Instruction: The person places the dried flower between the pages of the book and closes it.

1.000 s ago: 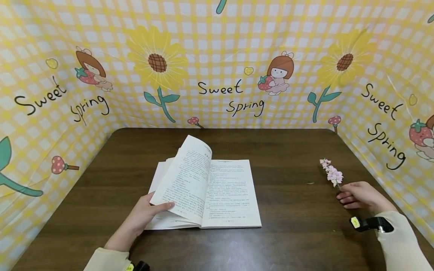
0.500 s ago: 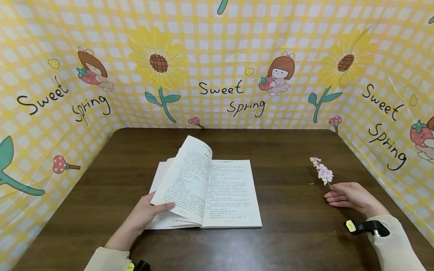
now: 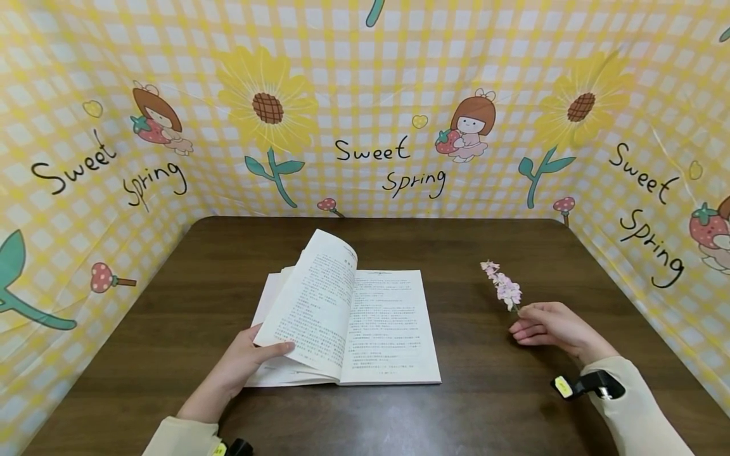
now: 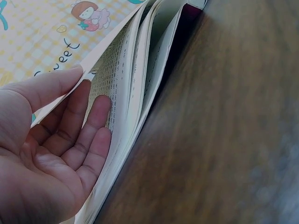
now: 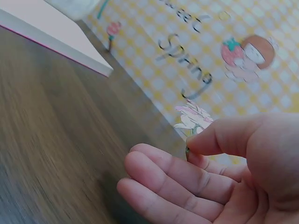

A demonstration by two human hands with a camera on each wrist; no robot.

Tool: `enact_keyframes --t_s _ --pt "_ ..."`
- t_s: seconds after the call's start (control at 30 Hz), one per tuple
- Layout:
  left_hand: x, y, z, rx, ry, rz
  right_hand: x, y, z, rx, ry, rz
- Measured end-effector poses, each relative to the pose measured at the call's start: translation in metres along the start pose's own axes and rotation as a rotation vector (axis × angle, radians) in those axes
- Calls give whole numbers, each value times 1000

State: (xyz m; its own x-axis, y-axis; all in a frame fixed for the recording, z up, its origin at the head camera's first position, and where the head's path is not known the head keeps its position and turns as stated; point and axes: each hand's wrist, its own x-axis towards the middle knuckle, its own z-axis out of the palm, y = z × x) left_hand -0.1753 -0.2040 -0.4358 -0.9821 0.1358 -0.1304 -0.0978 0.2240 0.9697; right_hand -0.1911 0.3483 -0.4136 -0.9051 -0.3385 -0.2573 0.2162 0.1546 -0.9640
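An open book (image 3: 388,329) lies on the table, its left-hand pages lifted and curving up. My left hand (image 3: 239,358) pinches those raised pages near their lower left corner, thumb on top and fingers behind. In the left wrist view the fingers (image 4: 98,112) reach in between the page and the leaves below it. To the right of the book, my right hand (image 3: 550,329) pinches the short green stem of a pink-white flower sprig (image 3: 507,290) between thumb and forefinger. The sprig points up and left, over the table. In the right wrist view its blossoms (image 5: 194,116) show beyond the thumb.
The dark wooden table (image 3: 456,411) carries the book left of its middle. A yellow checked cloth (image 3: 365,82) with printed flowers and lettering stands as a wall behind and along both sides. Black wrist cameras sit on both sleeves (image 3: 633,399).
My right hand has moved left with the flower sprig, closer to the book. The left hand and the raised pages have stayed in place.
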Motion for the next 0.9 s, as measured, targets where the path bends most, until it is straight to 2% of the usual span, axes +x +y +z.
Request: enact_keyframes --t_s 0.57,0.9 --pt "0 -2 -1 15 -2 3 28 -8 51 -12 -104 1" --pt "0 -2 -1 37 11 1 42 -11 79 -39 -127 28"
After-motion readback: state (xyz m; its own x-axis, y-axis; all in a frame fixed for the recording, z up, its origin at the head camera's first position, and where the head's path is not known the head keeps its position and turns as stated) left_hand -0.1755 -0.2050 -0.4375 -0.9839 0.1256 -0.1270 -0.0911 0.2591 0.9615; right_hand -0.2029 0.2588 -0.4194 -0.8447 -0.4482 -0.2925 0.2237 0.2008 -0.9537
